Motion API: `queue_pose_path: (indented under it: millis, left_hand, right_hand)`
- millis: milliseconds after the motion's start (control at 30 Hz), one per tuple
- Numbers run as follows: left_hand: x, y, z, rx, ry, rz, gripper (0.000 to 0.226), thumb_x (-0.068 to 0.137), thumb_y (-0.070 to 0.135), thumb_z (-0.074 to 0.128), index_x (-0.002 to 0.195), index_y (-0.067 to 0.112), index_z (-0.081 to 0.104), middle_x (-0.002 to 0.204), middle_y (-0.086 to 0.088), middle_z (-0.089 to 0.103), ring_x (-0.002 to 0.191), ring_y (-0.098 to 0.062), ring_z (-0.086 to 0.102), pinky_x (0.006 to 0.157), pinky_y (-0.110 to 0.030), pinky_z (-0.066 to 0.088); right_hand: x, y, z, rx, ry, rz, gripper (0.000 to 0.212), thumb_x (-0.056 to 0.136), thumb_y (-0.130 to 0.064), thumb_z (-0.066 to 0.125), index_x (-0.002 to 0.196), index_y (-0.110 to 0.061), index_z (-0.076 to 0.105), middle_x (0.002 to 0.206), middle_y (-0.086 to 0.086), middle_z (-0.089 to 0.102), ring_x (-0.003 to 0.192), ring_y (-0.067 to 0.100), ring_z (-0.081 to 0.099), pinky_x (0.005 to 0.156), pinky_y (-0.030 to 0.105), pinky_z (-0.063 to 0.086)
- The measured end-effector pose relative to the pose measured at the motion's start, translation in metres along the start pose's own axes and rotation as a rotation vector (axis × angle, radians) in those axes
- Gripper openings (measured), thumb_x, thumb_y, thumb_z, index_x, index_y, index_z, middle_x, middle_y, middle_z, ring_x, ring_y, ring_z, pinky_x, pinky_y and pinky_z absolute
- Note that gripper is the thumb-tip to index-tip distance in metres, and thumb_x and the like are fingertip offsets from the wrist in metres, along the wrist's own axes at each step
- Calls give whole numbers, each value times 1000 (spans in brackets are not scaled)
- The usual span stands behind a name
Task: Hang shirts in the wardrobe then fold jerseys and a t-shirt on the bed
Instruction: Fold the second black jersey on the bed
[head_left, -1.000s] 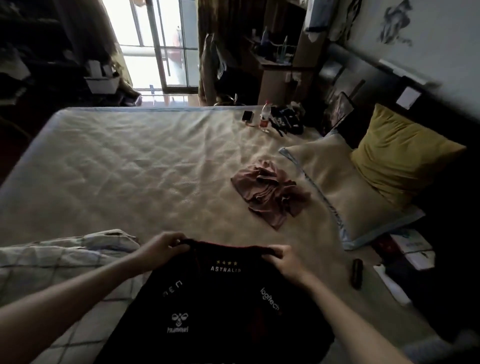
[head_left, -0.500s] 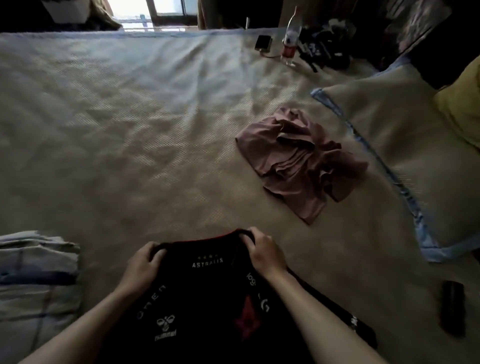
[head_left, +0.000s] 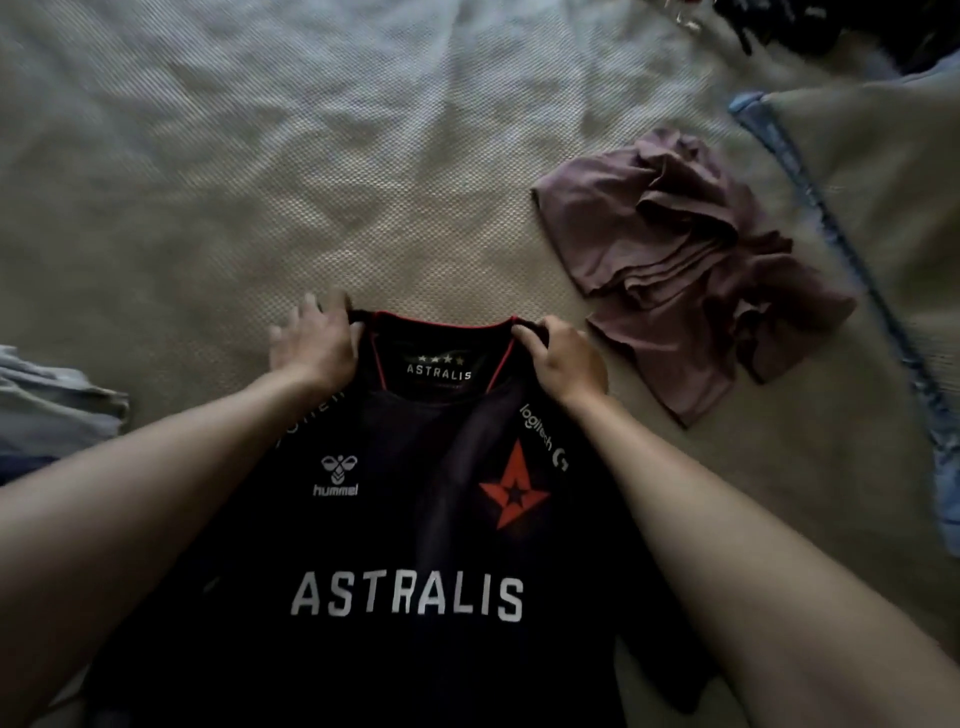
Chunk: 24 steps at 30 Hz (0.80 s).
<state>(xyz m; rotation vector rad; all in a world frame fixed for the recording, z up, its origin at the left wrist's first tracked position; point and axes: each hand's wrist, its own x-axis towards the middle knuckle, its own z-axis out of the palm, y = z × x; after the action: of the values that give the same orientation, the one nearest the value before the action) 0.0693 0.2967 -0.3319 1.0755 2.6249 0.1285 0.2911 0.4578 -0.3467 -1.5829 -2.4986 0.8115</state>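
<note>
A black jersey (head_left: 415, 519) with white "ASTRALIS" lettering and a red star lies face up on the beige bed (head_left: 260, 182), its collar pointing away from me. My left hand (head_left: 314, 343) pinches the left shoulder beside the collar, its other fingers spread. My right hand (head_left: 563, 358) grips the right shoulder with curled fingers. A crumpled mauve t-shirt (head_left: 680, 270) lies on the bed to the right of my right hand, apart from the jersey.
A beige pillow with a blue edge (head_left: 883, 234) lies at the right. Folded pale checked fabric (head_left: 47, 410) sits at the left edge. Dark objects (head_left: 810, 26) lie at the far right corner of the bed.
My view has dropped closer to the bed. The jersey has been spread flatter and further forward, its front print now showing, with my hands moved apart at the shoulders.
</note>
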Motion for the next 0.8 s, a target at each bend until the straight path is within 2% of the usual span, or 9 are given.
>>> queue_pose_path:
  millis: [67,133,233,333,467,567,633,700,800]
  left_hand:
    - [-11,13,4,166,184,145,35,98,24,49,130,9,47,128,-22,50,114,-41,52,96,-56,39]
    - [-36,35,15,224,261,481,42,90,19,46,130,8,53,131,-19,55,116,-37,56,100,-53,41]
    - [-79,79,43,129,77,878,58,92,30,39,148,15,45,156,-3,43,144,-21,42,118,-47,30]
    - [-94,118,66,168,-95,866,63,99,41,22,159,21,24,167,0,21,154,-18,18,125,-51,11]
    - [-88,141,75,180,-182,728,72,90,51,5,160,32,8,169,4,5,156,-15,2,125,-52,-4]
    - [-88,146,77,167,-225,690,64,98,53,19,158,41,0,169,7,-5,156,-14,-6,123,-57,-8]
    - [-86,147,72,145,-256,688,65,100,52,27,158,44,-2,169,7,-8,156,-16,-7,122,-57,-9]
    - [-87,140,64,147,-208,701,68,96,53,25,159,41,1,169,7,-5,156,-17,-3,124,-55,-5]
    - [-88,105,44,150,-100,614,76,89,48,29,160,27,16,169,3,11,156,-18,12,124,-52,6]
  right_hand:
    - [0,5,-15,73,-66,22,56,86,-69,57,72,-14,60,74,5,66,78,27,64,62,36,41]
    - [-10,17,-39,160,-243,86,63,75,-74,66,59,-14,61,58,-6,61,58,12,60,51,29,38]
    - [-32,55,-73,258,-633,203,42,67,-57,84,59,-19,71,60,-10,65,54,3,59,48,17,41]
    - [-52,97,-97,135,-844,306,38,64,-43,91,83,-13,79,82,-5,76,75,10,72,66,22,53]
    - [-74,145,-113,194,-711,347,26,77,-40,84,80,-15,77,76,-8,74,71,8,67,65,22,50]
    - [-83,171,-108,291,-431,324,22,82,-42,79,80,-21,73,73,-11,74,72,8,69,65,21,49]
    - [-91,180,-105,337,-393,345,37,72,-50,84,91,-20,74,84,-6,77,80,12,73,72,25,53]
    - [-98,187,-105,297,-440,341,41,65,-49,89,93,-22,76,83,-6,78,79,12,75,72,26,56]
    - [-103,198,-109,105,-384,324,27,70,-44,87,75,-23,71,58,-9,68,59,13,65,55,26,46]
